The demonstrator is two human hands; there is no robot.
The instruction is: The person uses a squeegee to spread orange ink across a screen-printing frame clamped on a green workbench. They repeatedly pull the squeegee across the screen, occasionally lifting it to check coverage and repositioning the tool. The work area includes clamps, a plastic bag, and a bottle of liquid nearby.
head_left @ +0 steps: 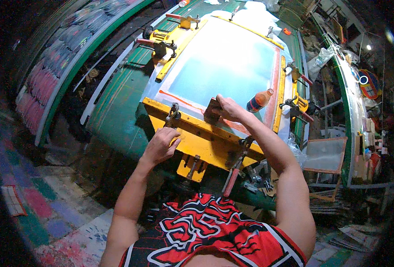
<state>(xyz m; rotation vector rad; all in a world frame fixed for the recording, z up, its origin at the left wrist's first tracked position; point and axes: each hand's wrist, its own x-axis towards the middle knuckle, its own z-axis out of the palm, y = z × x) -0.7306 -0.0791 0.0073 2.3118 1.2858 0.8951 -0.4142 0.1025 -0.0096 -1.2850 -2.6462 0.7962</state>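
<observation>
A printing screen (206,73) with a pale blue mesh lies in front of me, clamped in a yellow metal frame (192,122). My right hand (230,109) grips a dark, flat squeegee (213,111) at the screen's near edge. Left of the squeegee, a streak of red ink (179,99) runs along the mesh. My left hand (162,143) is at the frame's near side, just below a metal clamp (173,115); its fingers are loosely bent, the thumb stands apart and nothing shows in it. Right of my right hand, a bottle (260,100) with orange contents leans on the screen.
More toggle clamps (163,49) with red handles sit along the frame's sides. Beneath is a long green table (117,120). Racks of printed pieces (59,66) stand at the left. A small framed screen (326,155) leans at the right. White plastic (261,15) lies beyond the frame.
</observation>
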